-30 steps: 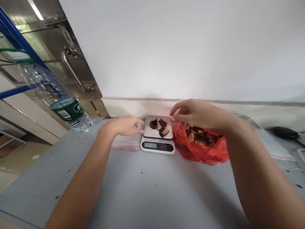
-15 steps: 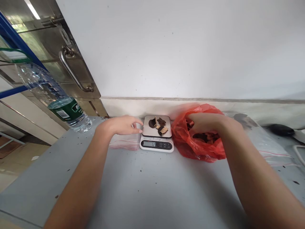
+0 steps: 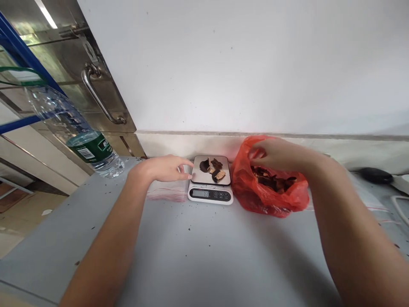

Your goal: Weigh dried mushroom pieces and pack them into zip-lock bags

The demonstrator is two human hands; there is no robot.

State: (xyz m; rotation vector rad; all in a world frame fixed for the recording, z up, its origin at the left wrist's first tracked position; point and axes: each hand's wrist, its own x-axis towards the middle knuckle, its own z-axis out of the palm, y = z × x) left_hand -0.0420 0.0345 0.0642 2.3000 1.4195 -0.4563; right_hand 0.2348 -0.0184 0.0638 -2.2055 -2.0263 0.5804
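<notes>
My left hand (image 3: 171, 167) is at the left edge of a small white kitchen scale (image 3: 211, 195), thumb and fingers apart, holding nothing. Several dark brown dried pieces with pale undersides, which look like dried peel or mushroom (image 3: 219, 175), lie on its metal plate. The display appears to read 7.3. Right of the scale stands an opened red plastic bag (image 3: 268, 204) with more brown pieces (image 3: 275, 181) inside. My right hand (image 3: 271, 154) is over the bag's mouth, thumb and fingers curled together against the plastic at its left inner side; the fingertips are slightly blurred.
Clear zip bags (image 3: 168, 190) lie under my left hand, left of the scale. A large water bottle (image 3: 91, 147) stands at the table's left edge. Far right are a black object (image 3: 377, 175) and a white cable (image 3: 399, 209). A white wall (image 3: 243, 76) rises behind the table.
My right hand has risen from among the brown pieces to the bag's upper left side. The bag's mouth has shifted and more pieces show. The display changed from about 7.2 to 7.3.
</notes>
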